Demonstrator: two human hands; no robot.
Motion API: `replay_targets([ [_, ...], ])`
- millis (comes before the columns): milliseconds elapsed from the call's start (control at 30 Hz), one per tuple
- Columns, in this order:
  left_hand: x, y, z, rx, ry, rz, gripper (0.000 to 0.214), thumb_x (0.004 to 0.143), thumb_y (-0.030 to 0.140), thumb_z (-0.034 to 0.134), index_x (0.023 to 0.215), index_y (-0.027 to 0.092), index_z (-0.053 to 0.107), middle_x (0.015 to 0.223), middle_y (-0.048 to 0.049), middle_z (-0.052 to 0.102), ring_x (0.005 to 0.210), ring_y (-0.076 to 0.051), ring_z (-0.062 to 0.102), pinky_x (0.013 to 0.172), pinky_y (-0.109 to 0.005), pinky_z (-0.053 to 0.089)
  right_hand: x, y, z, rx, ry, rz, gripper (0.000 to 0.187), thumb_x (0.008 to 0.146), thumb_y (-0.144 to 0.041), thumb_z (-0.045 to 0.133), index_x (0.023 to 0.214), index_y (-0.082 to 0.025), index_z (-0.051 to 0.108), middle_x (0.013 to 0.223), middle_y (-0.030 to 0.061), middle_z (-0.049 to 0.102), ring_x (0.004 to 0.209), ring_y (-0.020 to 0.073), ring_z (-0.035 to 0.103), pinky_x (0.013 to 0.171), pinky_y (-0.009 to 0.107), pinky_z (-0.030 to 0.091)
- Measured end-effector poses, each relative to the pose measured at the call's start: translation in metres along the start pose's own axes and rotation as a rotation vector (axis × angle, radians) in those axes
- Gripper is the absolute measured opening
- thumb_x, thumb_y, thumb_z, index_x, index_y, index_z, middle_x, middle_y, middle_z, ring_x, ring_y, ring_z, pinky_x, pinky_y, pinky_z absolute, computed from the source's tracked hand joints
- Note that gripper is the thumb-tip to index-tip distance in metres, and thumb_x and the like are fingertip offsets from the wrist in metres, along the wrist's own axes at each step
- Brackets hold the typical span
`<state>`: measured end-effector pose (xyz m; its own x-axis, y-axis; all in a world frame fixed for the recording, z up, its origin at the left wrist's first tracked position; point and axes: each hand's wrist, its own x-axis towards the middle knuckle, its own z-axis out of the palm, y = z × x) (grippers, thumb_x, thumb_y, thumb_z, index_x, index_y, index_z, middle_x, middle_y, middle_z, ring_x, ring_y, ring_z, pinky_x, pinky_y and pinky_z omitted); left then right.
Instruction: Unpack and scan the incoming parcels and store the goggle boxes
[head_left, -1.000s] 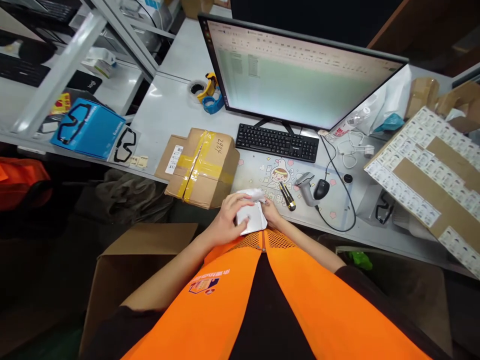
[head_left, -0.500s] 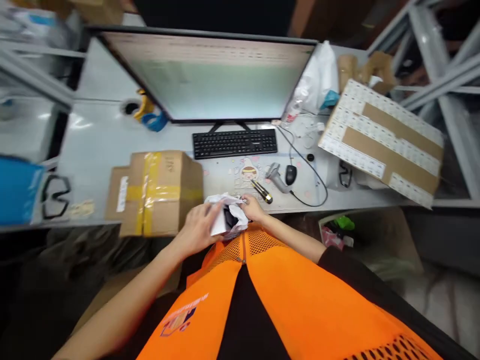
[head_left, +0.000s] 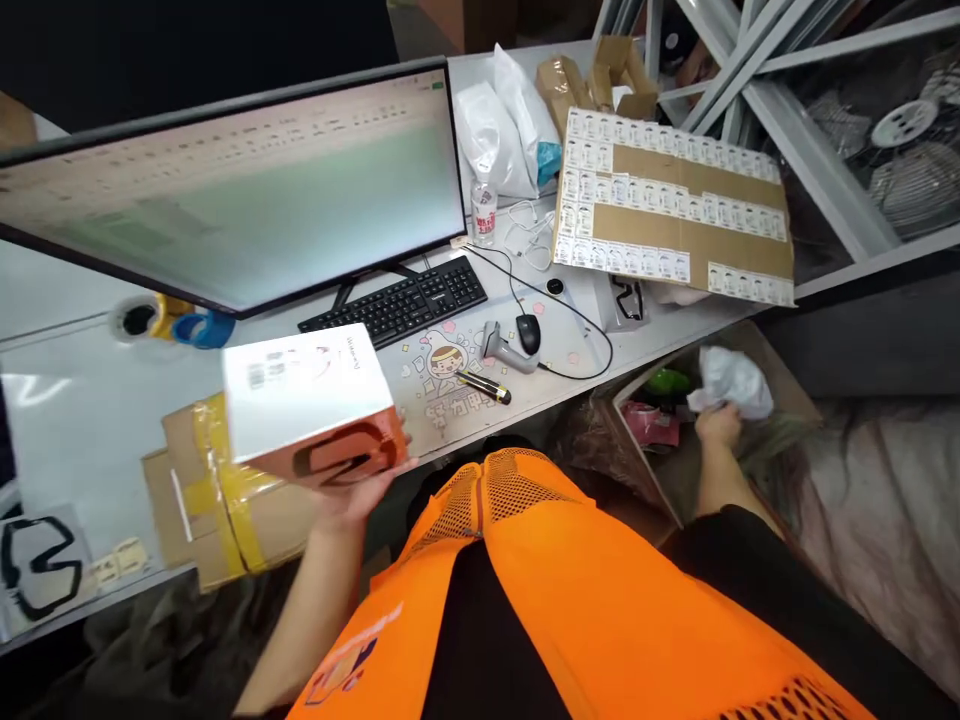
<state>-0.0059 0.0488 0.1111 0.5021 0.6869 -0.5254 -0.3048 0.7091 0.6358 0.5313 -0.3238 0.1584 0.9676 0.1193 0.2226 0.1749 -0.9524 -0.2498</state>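
Note:
My left hand [head_left: 352, 495] grips a white product box [head_left: 304, 400] with an orange side from below, holding it up over the desk's front edge. Behind the box lies a brown carton bound with yellow tape [head_left: 217, 500]. My right hand [head_left: 718, 428] is stretched out to the right and down, closed on crumpled white wrapping [head_left: 731, 380] over an open cardboard waste box [head_left: 780, 400] on the floor beside the desk. That waste box holds green and red scraps.
On the grey desk [head_left: 67, 420] stand a wide monitor [head_left: 232, 190], a black keyboard [head_left: 394, 300], a barcode scanner [head_left: 504, 347], a mouse [head_left: 528, 332], a utility knife [head_left: 485, 386] and tape rolls [head_left: 176, 325]. A cardboard sheet covered with labels [head_left: 675, 205] leans at the right. Safety glasses [head_left: 37, 565] lie far left.
Both hands were together unwrapping a white packet at the desk edge. Now the left holds up the bare box and the right has carried the wrapping over the waste box. The view has swung right.

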Motion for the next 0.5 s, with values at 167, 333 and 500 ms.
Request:
replay_targets([
  [167,0.016,-0.027,-0.002,-0.02,0.0,-0.132,0.094,0.081,0.095,0.046,0.145,0.031,0.068,0.143,-0.0167,0.072,0.123,-0.044,0.072,0.101,-0.076,0.056,-0.031,-0.037,0.057,0.013,-0.294,-0.022,0.027,0.082,-0.045,0.066,0.079,-0.021,0.077,0.087,0.0247,0.075,0.09,0.0428,0.076,0.088,0.063,0.058],
  [333,0.017,-0.039,-0.015,0.071,-0.058,-0.182,0.102,0.081,0.095,0.042,0.152,0.024,0.059,0.154,-0.0233,0.064,0.123,-0.044,0.071,0.099,-0.074,0.056,-0.096,-0.193,0.125,0.357,-0.539,-0.606,0.052,0.096,-0.04,0.058,0.14,-0.013,0.069,0.13,0.0224,0.075,0.118,0.033,0.071,0.109,0.048,0.054],
  [500,0.006,-0.057,-0.033,-0.147,-0.086,-0.209,0.092,0.081,0.09,0.054,0.139,0.02,0.067,0.142,-0.0217,0.071,0.119,-0.045,0.073,0.102,-0.078,0.054,-0.165,-0.309,0.169,0.108,-0.65,-0.675,0.078,0.095,-0.032,0.069,0.162,-0.001,0.045,0.148,0.0335,0.061,0.134,0.0434,0.06,0.117,0.056,0.043],
])
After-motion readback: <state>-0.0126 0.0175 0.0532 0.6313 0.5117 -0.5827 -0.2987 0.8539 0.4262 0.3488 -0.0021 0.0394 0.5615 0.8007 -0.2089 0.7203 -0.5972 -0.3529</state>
